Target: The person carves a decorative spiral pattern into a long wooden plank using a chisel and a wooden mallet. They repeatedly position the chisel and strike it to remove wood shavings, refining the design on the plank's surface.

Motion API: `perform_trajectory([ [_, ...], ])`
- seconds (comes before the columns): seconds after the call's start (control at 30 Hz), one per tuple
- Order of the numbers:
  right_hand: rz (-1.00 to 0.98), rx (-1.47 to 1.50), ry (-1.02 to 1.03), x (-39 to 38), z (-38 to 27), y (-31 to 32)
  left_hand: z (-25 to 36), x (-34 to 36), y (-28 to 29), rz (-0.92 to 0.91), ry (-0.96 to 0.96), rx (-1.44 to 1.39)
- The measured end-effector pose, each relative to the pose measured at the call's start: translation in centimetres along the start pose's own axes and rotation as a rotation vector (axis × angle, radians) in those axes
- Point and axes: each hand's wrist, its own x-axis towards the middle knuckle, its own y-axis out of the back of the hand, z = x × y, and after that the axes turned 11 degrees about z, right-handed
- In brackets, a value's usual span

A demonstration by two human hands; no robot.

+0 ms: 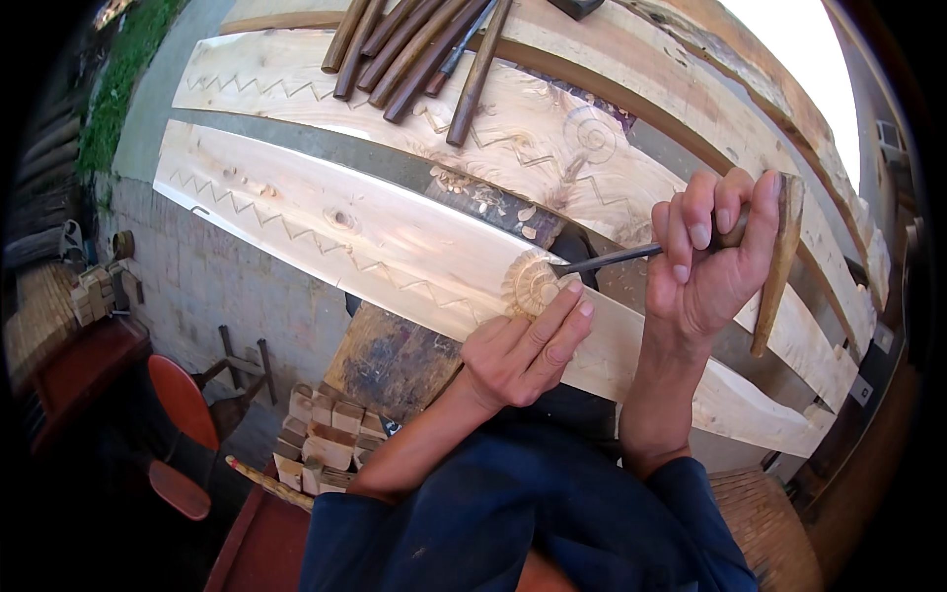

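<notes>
My right hand [708,252] is closed round a gouge [612,259] with a dark metal shaft, raised above a pale wooden plank [365,242]. The gouge's tip meets a carved round shell-like rosette [533,284] on that plank. Just behind my right hand is a tapered brown wooden piece [776,276]; whether it is joined to the gouge's handle I cannot tell. Resting on the plank beside the rosette, my left hand [528,353] is open, fingers stretched toward the gouge's tip. A carved zigzag line runs along the plank.
Several dark-handled tools [404,54] lie on a second zigzag-marked plank [261,74] beyond, which also bears a drawn spiral. More long boards [681,89] lie farther back. Cut wooden blocks [330,439] are piled at lower left, near a red-brown chair [184,403].
</notes>
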Motion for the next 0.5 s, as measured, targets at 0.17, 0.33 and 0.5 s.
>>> perform_trajectory([
  [0.17, 0.019, 0.004, -0.016, -0.17, 0.39, -0.07, 0.06, 0.0, -0.2, 0.006, 0.031, 0.052],
  [0.33, 0.014, -0.01, -0.015, -0.14, 0.6, -0.15, 0.13, 0.04, -0.18, -0.005, 0.036, 0.074],
  [0.5, 0.01, -0.018, -0.011, -0.2, 0.78, -0.32, 0.11, 0.23, -0.06, -0.017, 0.044, 0.077],
])
